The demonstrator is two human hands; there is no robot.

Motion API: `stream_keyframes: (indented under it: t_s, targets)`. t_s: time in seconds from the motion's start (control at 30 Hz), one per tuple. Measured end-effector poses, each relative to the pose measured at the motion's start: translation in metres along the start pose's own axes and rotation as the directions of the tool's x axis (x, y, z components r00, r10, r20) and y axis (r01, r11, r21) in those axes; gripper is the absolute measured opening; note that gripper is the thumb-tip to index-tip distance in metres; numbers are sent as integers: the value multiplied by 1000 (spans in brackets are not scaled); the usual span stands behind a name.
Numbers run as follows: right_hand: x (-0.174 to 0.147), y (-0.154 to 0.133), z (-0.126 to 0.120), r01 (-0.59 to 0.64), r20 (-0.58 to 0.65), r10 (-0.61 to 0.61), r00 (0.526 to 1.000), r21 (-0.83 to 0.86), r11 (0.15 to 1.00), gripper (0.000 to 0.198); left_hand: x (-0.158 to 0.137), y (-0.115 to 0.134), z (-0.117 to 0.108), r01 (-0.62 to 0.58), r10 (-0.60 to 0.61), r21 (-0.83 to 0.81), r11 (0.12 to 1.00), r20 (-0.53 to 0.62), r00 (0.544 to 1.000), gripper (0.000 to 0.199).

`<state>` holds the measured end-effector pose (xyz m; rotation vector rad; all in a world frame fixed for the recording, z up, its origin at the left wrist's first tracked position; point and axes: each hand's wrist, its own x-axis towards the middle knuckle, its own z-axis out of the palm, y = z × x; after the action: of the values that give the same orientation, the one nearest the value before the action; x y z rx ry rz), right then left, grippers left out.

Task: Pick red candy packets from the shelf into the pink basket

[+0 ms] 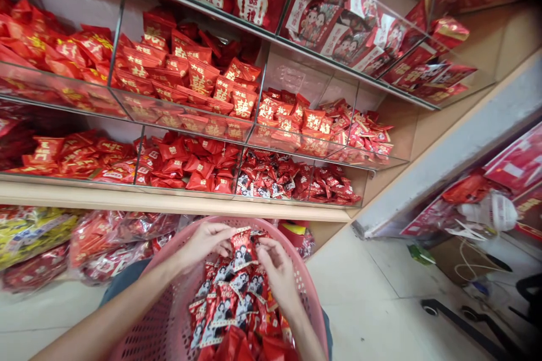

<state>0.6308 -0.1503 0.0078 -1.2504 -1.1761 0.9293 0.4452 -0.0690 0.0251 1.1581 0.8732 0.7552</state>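
Note:
Over a pink plastic basket point(311, 287) with holes in its wall, my left hand point(212, 240) pinches the upper edge of a small red candy packet point(243, 248). The packet carries a black-and-white couple picture and gold lettering. My right hand point(275, 268) is at its right side, fingers curled and closed on a packet edge; whether it is the same packet is hard to tell. Beneath both hands lie several similar candy packets point(224, 307). Plain shiny red packets point(241, 347) lie nearest me in the basket.
Ahead stand shelves with clear dividers, holding red packets point(199, 79). The bottom row has couple-picture packets point(266, 177). Bagged sweets point(101, 242) lie on the floor at left. At right are a white appliance point(491, 211), a cable and black chair legs point(461, 321).

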Motion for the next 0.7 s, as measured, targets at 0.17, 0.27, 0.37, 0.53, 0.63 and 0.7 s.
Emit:
stream_keyframes:
  t_s: [0.17, 0.27, 0.37, 0.53, 0.63, 0.7]
  targets:
    - [-7, 4, 17, 14, 69, -17, 997, 49, 999, 41, 0, -9, 10, -22, 9, 130, 991, 101, 995, 36]
    - [-5, 7, 12, -11, 34, 9, 999, 63, 998, 42, 1, -7, 10, -40, 28, 148, 988, 81, 996, 42]
    - [0, 11, 0, -65, -9, 65, 998, 43, 997, 42, 1, -5, 8, -59, 56, 116, 992, 27, 998, 49]
    - [0, 13, -15, -200, -16, 201, 980, 21, 980, 43, 1, -5, 5, -60, 62, 102, 993, -19, 998, 52]
    - [-7, 16, -18, -283, -8, 284, 959, 59, 957, 45, 0, -2, 5, -52, 54, 117, 992, -14, 998, 53]
    - [-12, 20, -17, -329, -11, 332, 943, 105, 938, 47, 1, -2, 6, -54, 56, 130, 990, -9, 998, 54]
